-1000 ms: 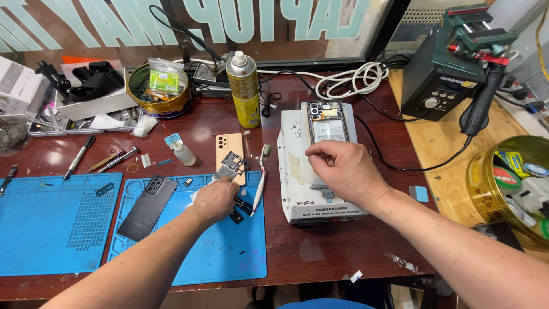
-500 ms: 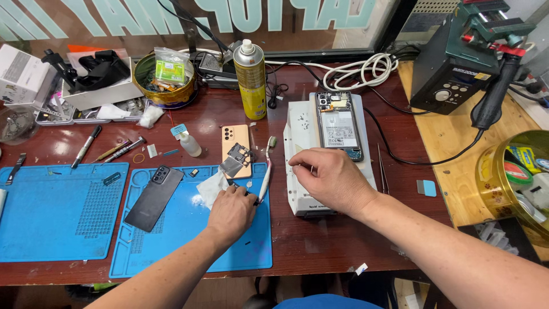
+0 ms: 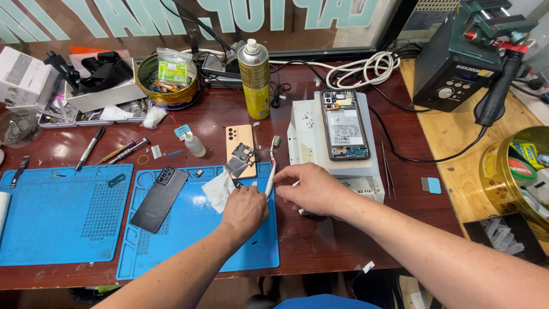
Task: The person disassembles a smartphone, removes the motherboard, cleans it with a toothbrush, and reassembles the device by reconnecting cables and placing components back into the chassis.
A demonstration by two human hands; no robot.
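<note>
My left hand [image 3: 245, 210] rests curled on the right blue mat [image 3: 189, 246], its fingers against the edge of a white tissue [image 3: 216, 191]. What it holds is hidden. My right hand [image 3: 311, 189] reaches left from the white pad [image 3: 302, 134], and its fingertips close on the handle of a white toothbrush [image 3: 271, 169] lying at the mat's right edge. Just above the hands lies an orange phone back [image 3: 235, 137] with a small circuit board [image 3: 242, 155] on it. An opened phone [image 3: 343, 126] lies on the white pad.
A black phone back [image 3: 159, 197] lies on the right mat, with a second blue mat [image 3: 57, 217] to its left. A yellow spray can [image 3: 254, 77], dropper bottle [image 3: 193, 143], gold bowl [image 3: 168, 86], tweezers [image 3: 388, 171], hot-air station [image 3: 457, 63] and gold tin [image 3: 503, 171] are also on the bench.
My right hand left the white pad and moved down-left to the toothbrush. My left hand slid from the circuit board down past the tissue. The view shifted slightly.
</note>
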